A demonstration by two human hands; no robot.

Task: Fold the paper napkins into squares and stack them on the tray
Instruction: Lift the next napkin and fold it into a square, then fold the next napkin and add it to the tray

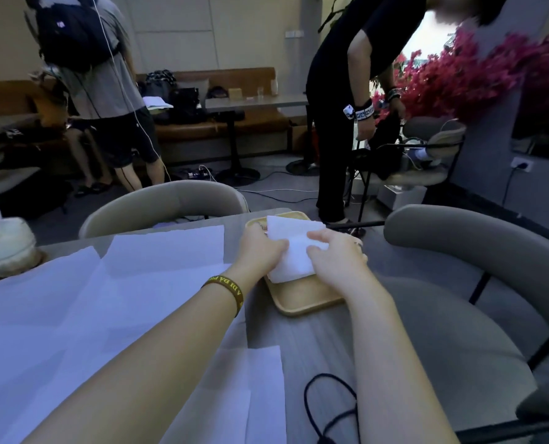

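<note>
Both hands out over the pale wooden rectangular tray (302,299), at the far right part of the grey wood-grain table (318,341). On the tray, toward its far half: the folded white paper napkins (294,241), a thick square-ish pile, corners not quite aligned, the near end of the tray bare.

Left hand (260,248): fingers curled over the pile's left edge, gripping it from the side. Dark wristband with yellow lettering (231,291) on that wrist. Right hand (334,254): fingers laid across the top right of the pile, thumb tucked in below them, pinching that side. Pile held between the two hands and apparently resting on the tray; underside hidden.

Left of the tray, spread flat and overlapping across most of the table: large unfolded white paper sheets (158,251), creased. One more (234,395) near the front edge, between the forearms. Black looped cord (327,408) lying on the table beside the right forearm. Lidded clear plastic cup with a pale drink (5,248) at the table's far left corner.

Beyond the table: curved grey padded chair back (161,200); another grey chair (459,238) to the right. Farther off, a standing person in a grey shirt with a black backpack (74,30), a person in black clothes (337,75) bending forward, pink flowering branches (478,72), a brown bench (241,78).
</note>
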